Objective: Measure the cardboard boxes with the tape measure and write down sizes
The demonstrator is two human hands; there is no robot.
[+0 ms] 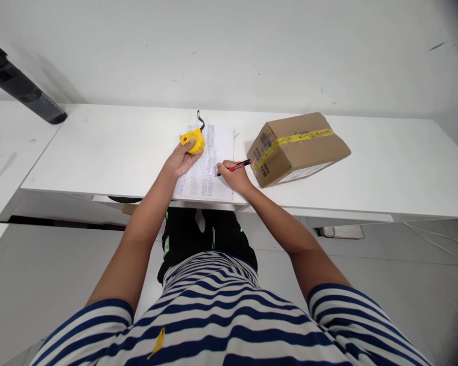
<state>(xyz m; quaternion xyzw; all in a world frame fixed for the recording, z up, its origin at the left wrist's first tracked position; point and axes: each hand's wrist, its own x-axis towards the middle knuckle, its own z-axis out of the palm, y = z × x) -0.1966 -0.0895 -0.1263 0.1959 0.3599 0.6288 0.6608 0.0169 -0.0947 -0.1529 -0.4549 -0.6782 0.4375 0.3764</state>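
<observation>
A yellow tape measure (197,142) with a black wrist strap is gripped in my left hand (182,160), above the left part of a sheet of paper (224,140). Columns of handwriting cover much of that sheet. My right hand (234,175) is closed around a red and black pen (238,166), its tip pointing down at the paper's right side. Just right of this hand sits a brown cardboard box (297,150) with yellow tape along it and a white label low on its front side.
A white table (110,147) runs along a white wall (229,56). At the far left a dark cylindrical object (26,86) slants down to the tabletop. Below the table's right part lies a pale flat object (343,232), with a white cable (435,239) on the floor.
</observation>
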